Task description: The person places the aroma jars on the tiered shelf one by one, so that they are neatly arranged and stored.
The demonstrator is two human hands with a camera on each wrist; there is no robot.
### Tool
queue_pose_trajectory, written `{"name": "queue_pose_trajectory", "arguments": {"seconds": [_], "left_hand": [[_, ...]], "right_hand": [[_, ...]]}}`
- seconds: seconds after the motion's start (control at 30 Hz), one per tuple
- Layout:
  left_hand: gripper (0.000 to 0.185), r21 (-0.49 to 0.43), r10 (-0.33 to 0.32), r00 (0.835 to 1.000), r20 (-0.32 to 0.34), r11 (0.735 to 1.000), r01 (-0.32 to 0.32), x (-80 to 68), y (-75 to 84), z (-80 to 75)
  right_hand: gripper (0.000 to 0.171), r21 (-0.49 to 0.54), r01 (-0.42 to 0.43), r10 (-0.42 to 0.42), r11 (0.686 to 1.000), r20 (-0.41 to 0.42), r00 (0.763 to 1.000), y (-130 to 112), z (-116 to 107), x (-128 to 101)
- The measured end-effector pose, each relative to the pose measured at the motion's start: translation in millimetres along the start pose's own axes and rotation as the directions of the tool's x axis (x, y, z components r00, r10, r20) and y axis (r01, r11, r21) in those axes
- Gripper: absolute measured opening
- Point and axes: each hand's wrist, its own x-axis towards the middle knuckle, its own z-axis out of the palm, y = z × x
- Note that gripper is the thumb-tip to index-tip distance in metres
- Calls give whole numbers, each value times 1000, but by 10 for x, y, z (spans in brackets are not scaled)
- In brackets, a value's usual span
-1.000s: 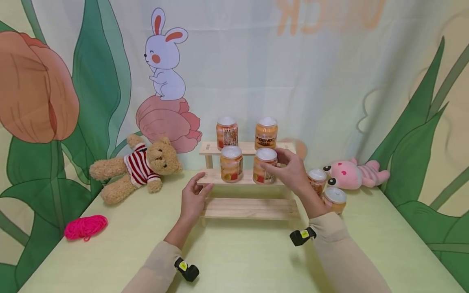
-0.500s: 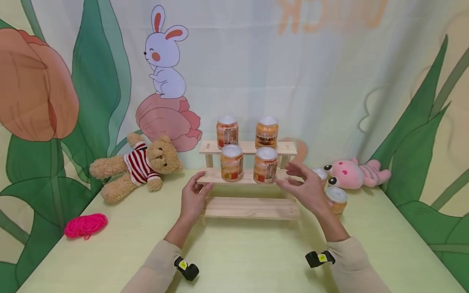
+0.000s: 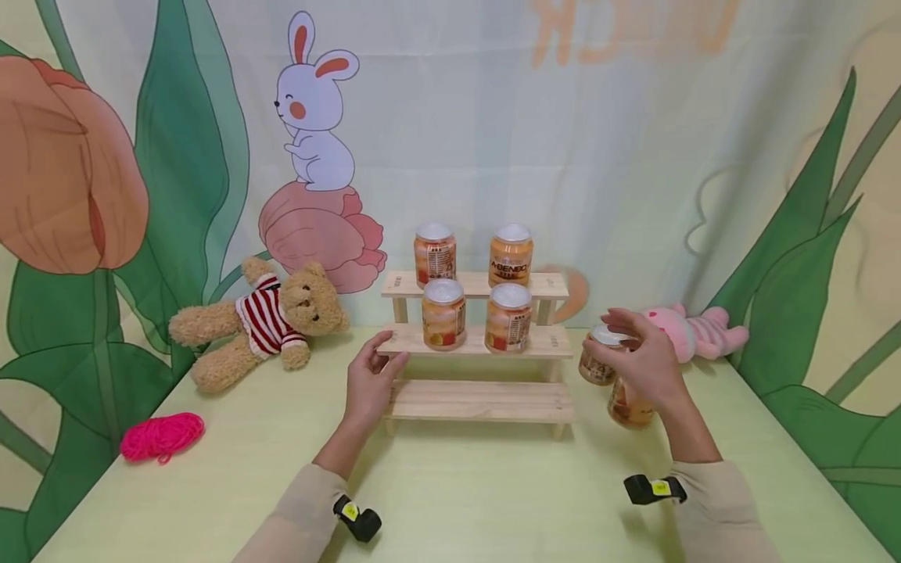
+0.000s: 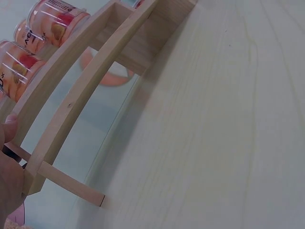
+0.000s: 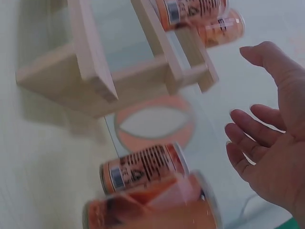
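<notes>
Two orange drink cans stand on the pale green table (image 3: 493, 485) just to the right of a three-tier wooden rack (image 3: 479, 400): the farther can (image 3: 597, 361) with its silver lid showing, and the nearer can (image 3: 629, 405) partly hidden in the head view. The right hand (image 3: 644, 361) hovers over them with its fingers (image 5: 250, 131) spread and relaxed, gripping nothing; the right wrist view shows the open palm near the two cans but apart from them, the nearer one blurred. The left hand (image 3: 369, 381) rests on the left end of the rack's middle shelf, thumb on top of the board and fingers lightly curved beneath its edge, so it holds the shelf rather than hanging free; the left wrist view shows only the thumb against the wood. On that middle shelf stand two more cans, the left one (image 3: 443, 314) and the right one (image 3: 508, 317), both upright, and two others stand on the top shelf, one to the left (image 3: 434, 255) and one to the right (image 3: 510, 256). The bottom shelf carries nothing. A teddy bear in a striped jumper (image 3: 262, 324) lies well to the left of the rack, a ball of pink yarn (image 3: 162, 436) nearer the left table edge, and a pink plush toy (image 3: 693, 332) lies behind the right hand.
</notes>
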Motion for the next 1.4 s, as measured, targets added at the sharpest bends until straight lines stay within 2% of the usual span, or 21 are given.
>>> {"name": "queue_pose_trajectory", "arguments": {"seconds": [0.17,0.3,0.47,0.57,0.73,1.0,1.23,1.4], "left_hand": [[47,-13,-3,1000,5,1000,3,-2,23,7],[47,-23,4,1000,9,1000,-4,6,31,8],[48,-12,11,1000,9,1000,-11,21,18,4],[48,-8,3,1000,11,1000,-3,12,14,-1],[49,-20,12,1000,15,1000,-12,11,2,-12],[49,-22,-11,1000,14,1000,11,-20,-6,-17],[48,-18,1,1000,7,1000,-1,-16,14,-15],[48,-10,17,1000,8,1000,-17,-15,20,-12]], "right_hand": [[54,-36,31,-30,999,37,999,225,-242,14],[46,3,43,-43,999,107,993,391,-451,-20],[55,15,-17,14,1000,188,982,612,-574,-86],[57,19,-36,31,999,230,973,757,-582,-123],[47,76,7,-27,997,262,965,944,-557,-173],[52,176,-5,-51,984,313,948,1038,-527,-253],[59,226,-71,-10,972,339,941,1160,-466,-241],[60,232,-110,35,966,306,952,1300,-398,-276]]}}
